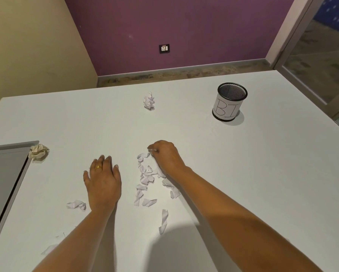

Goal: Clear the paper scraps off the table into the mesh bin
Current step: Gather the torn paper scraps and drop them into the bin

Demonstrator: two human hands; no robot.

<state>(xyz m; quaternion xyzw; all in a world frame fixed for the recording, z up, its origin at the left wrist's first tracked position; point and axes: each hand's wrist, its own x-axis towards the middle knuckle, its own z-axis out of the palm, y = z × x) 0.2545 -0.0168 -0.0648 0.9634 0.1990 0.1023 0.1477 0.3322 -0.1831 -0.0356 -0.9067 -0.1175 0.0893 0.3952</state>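
Observation:
Several torn white paper scraps [145, 180] lie in a loose pile at the middle of the white table [243, 173]. My right hand [166, 154] rests on the pile's far end, fingers curled and pinching a scrap against the table. My left hand [102, 178] lies flat on the table left of the pile, fingers apart, holding nothing. A crumpled white ball [149, 101] sits far back at the centre. One scrap [76, 204] lies by my left wrist, a long strip [163, 220] lies nearer me. The black mesh bin [230, 102] with a paper label stands at the far right.
A crumpled beige paper ball [38, 152] sits at the corner of a grey recessed cable tray [5, 183] on the left. A small scrap [49, 249] lies near the front edge under my left forearm. A glass door frame runs along the right side.

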